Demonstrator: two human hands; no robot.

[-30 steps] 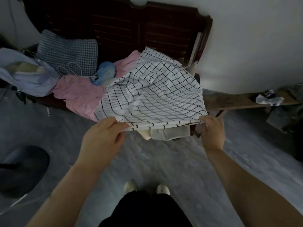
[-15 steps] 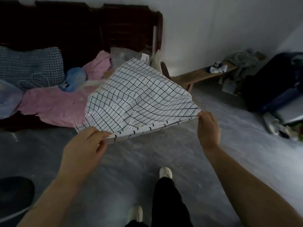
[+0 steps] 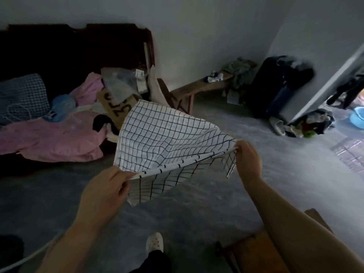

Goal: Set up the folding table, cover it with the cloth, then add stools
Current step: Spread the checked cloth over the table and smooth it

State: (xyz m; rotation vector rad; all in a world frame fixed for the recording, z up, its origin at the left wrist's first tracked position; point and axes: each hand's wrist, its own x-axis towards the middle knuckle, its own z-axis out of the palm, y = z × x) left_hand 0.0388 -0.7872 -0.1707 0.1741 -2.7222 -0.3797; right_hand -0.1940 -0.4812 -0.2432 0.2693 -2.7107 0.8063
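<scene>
A white cloth (image 3: 167,138) with a black grid pattern hangs in the air in front of me, stretched between both hands. My left hand (image 3: 104,192) pinches its near left corner and my right hand (image 3: 249,160) pinches its near right corner; a folded layer droops below the held edge. The far edge of the cloth floats free above the floor. A brown wooden table top (image 3: 262,251) shows at the bottom right, partly hidden behind my right forearm.
A dark wooden sofa (image 3: 78,48) at the left holds pink bedding (image 3: 49,138) and a checked pillow (image 3: 21,95). A low wooden bench (image 3: 197,88) stands by the wall. A dark suitcase (image 3: 275,83) and a clothes pile (image 3: 313,123) sit near the open door at right.
I have turned to the right, carrying the cloth away from the sofa. The table top has come into view at the bottom right, and a lower layer of the cloth now droops.
</scene>
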